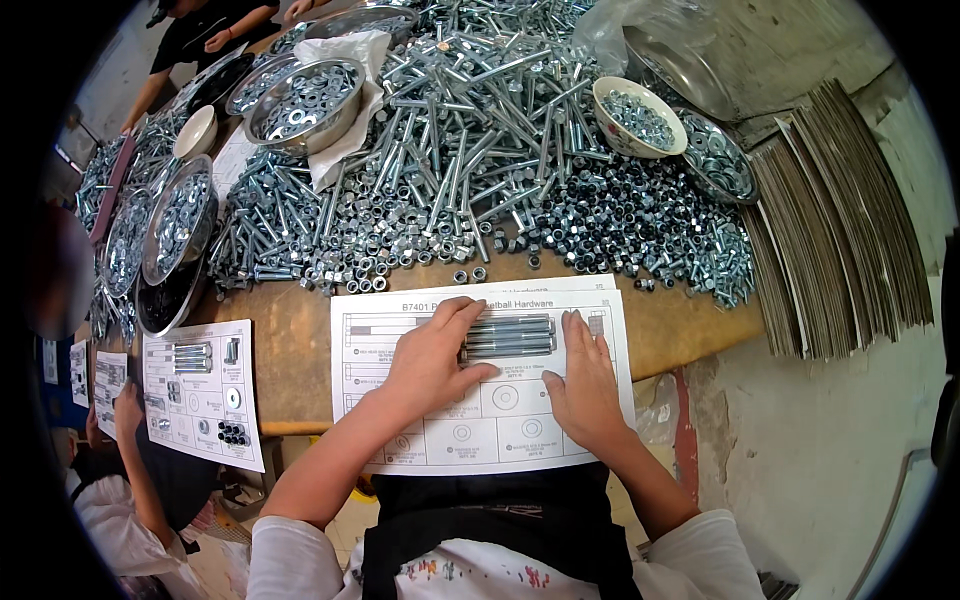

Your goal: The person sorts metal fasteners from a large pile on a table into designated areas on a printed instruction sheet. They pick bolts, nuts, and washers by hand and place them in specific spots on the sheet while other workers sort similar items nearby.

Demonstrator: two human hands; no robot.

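A printed sheet [490, 446] with drawings of hardware lies in front of me at the table's near edge, with another sheet partly under it. Several long silver bolts [510, 337] rest side by side across its upper part. My left hand [440, 350] lies at the left ends of the bolts, fingers stretched out and thumb apart below them. On the other side, my right hand [584, 385] stands on the sheet near the bolts' right ends, with its fingers straight and its thumb spread. The bolts lie between both hands; exact fingertip contact is hard to see.
Beyond the sheet spreads a large heap of bolts [450, 130] and nuts [600, 215]. A steel bowl of washers [305, 105] and a patterned bowl of nuts [637, 120] stand behind. Stacked cardboard [810, 220] is at right. At left, a co-worker's hand [128, 410] is beside another sheet [205, 400].
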